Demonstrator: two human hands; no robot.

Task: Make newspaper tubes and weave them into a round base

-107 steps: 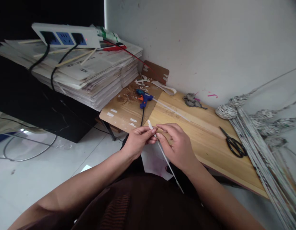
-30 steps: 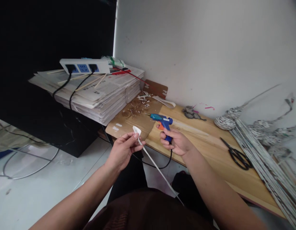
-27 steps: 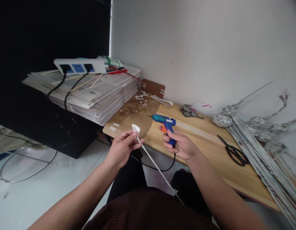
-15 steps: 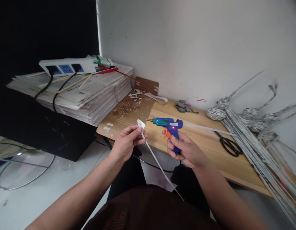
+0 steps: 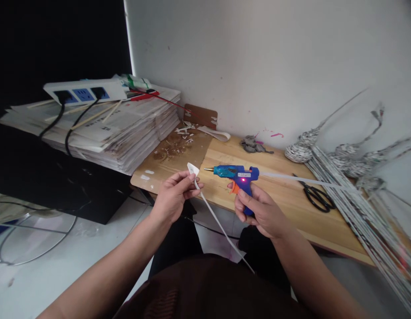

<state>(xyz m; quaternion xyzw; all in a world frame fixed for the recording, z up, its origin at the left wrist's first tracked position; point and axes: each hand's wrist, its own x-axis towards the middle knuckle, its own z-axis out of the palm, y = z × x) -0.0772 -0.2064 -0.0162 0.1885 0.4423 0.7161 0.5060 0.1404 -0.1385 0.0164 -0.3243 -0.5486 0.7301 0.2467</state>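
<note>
My left hand pinches thin white papery strip at near edge of yellow wooden desk | likely light, bendy; best held near tip | right hand grips blue plastic glue gun

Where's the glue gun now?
Just right of centre in the head view, the glue gun is in the right hand, nozzle toward the white strip tip.

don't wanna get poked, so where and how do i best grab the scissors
Probably by the looped handles of the scissors, from the table's near edge and above: they lie flat, loops nearer that edge, blades angled away toward the wall.
</note>
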